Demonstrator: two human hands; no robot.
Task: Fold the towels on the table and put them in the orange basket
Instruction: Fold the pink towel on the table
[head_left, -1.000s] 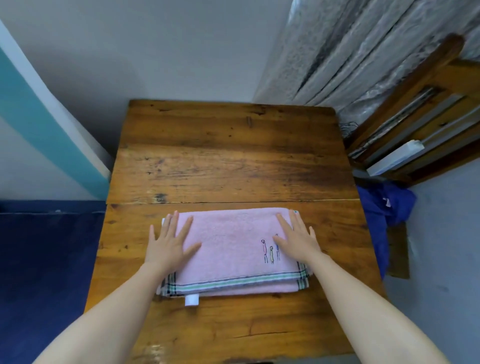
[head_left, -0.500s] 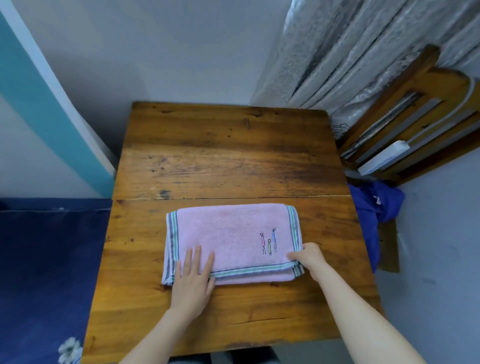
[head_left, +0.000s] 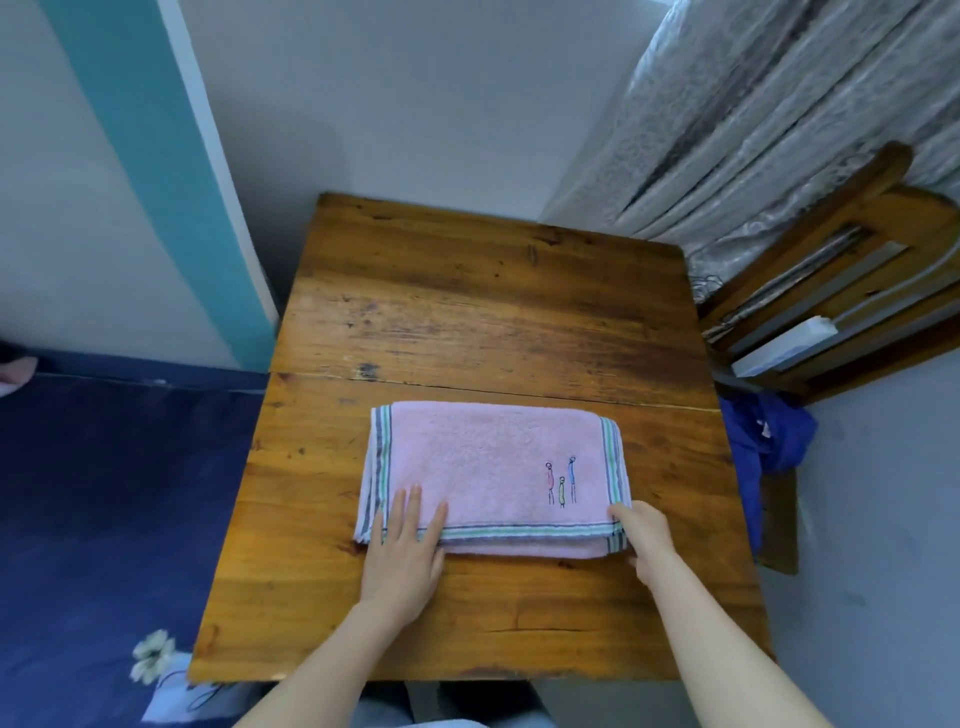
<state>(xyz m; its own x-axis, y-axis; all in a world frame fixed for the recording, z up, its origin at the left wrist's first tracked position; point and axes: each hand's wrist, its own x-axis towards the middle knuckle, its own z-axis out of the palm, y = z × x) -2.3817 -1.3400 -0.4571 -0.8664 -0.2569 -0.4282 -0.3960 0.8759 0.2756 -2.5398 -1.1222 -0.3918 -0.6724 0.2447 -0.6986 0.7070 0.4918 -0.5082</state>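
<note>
The pink towel (head_left: 488, 467) is lying folded in a flat rectangle on the near half of the wooden table (head_left: 493, 301), with striped borders running along its left, right and near edges. Your left hand (head_left: 402, 551) is pressing flat on its near left part, fingers straight. Your right hand (head_left: 641, 535) is pinching the near right corner, fingers curled round the stacked layers. The towel is looking soft, light and limp, so it is likely going to sag and slip open if lifted by one corner. Taking both near corners, through every layer, is looking safer. A wooden chair (head_left: 831, 270) and a blue cloth (head_left: 769, 436) are sitting just right of the table. The orange basket is not showing.
</note>
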